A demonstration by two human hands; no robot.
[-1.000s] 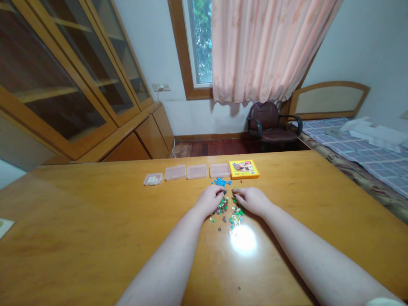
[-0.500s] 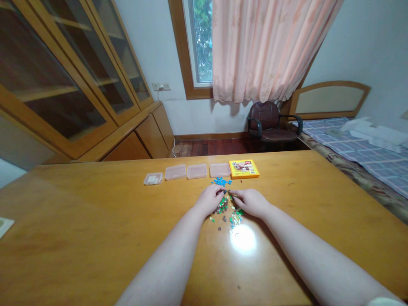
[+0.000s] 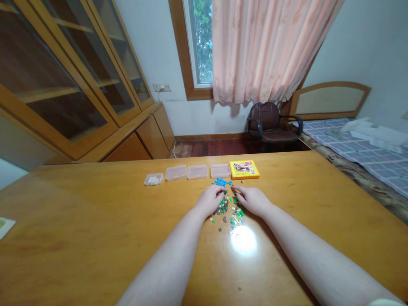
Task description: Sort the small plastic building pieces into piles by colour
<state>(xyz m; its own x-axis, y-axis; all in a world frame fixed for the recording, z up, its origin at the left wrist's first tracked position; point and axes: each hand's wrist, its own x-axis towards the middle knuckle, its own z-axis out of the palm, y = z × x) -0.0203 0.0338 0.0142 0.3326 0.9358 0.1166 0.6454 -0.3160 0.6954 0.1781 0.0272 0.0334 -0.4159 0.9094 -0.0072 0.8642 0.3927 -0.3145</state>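
Note:
On a wooden table (image 3: 79,221) lies a small heap of tiny green, brown and white building pieces (image 3: 230,211). My left hand (image 3: 210,199) rests at the heap's left side, fingers curled down onto the pieces. At the heap's right side is my right hand (image 3: 253,199), its fingertips pinched together at the top of the pile. What either hand holds is too small to make out. A separate cluster of blue pieces (image 3: 221,182) lies just beyond the fingers.
Beyond the heap stands a row of small clear plastic boxes (image 3: 187,172) and a yellow box (image 3: 244,169). A paper corner (image 3: 4,225) shows at the left edge. Behind the table are a dark chair (image 3: 270,123), a bed (image 3: 366,157) and wooden cabinets (image 3: 79,85).
Both hands stay at the heap. The right fingertips moved slightly left toward the pile's top and then back a little; the pieces look nearly unchanged.

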